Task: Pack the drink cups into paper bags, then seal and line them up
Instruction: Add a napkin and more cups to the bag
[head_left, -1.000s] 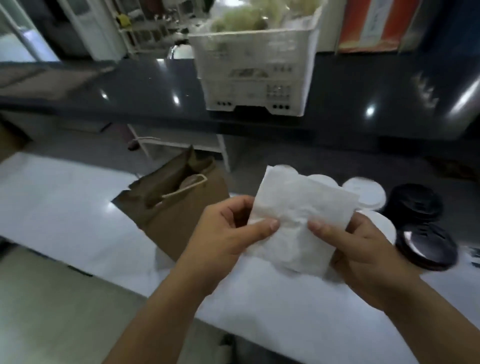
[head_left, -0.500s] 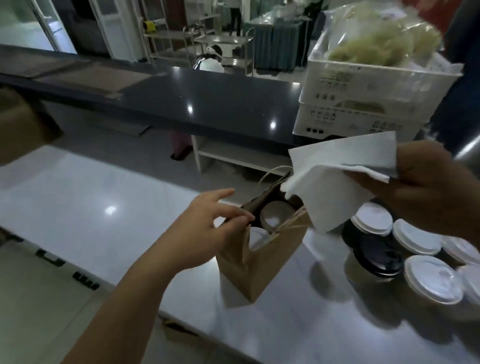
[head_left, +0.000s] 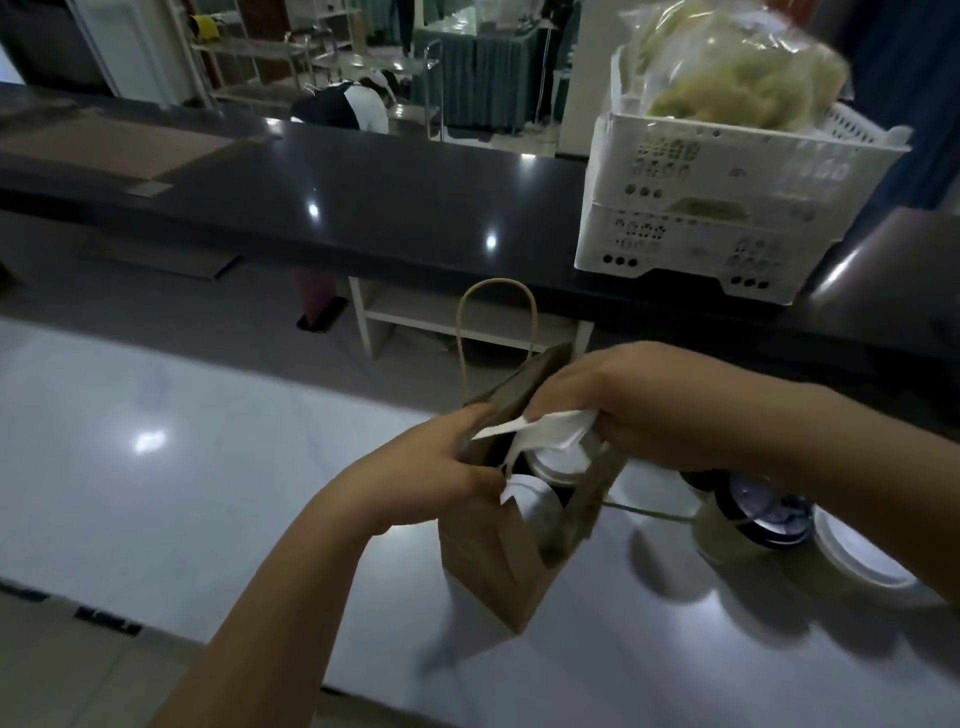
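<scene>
The paper bag (head_left: 498, 566) is stood upright on the table (head_left: 208, 467), near its front edge, with its mouth open. Two white-lidded cups (head_left: 563, 460) are seen inside it, one just beside the other. A white napkin (head_left: 540, 431) is held over the mouth and is partly tucked in above the lids. It is gripped by the right hand (head_left: 639, 405), whose fingers are curled round it. The near rim of the bag is pinched by the left hand (head_left: 421, 483), so that the mouth is kept spread. One string handle (head_left: 496, 281) is raised in a loop at the far side.

To the right of the bag, more cups are left standing on the table: a black-lidded cup (head_left: 753, 519) and, beside it, a white-lidded cup (head_left: 857, 556); others may be hidden under the right forearm. Behind the table, a white crate (head_left: 717, 208) holding a plastic sack of pale greens is set on a dark ledge.

This bag is judged to be loaded, with the napkin as the last item to go in. Its top is not yet folded or sealed, and no finished bag is seen lined up. The loose cups are taken as still to be packed, so most of the task is judged to be left.
</scene>
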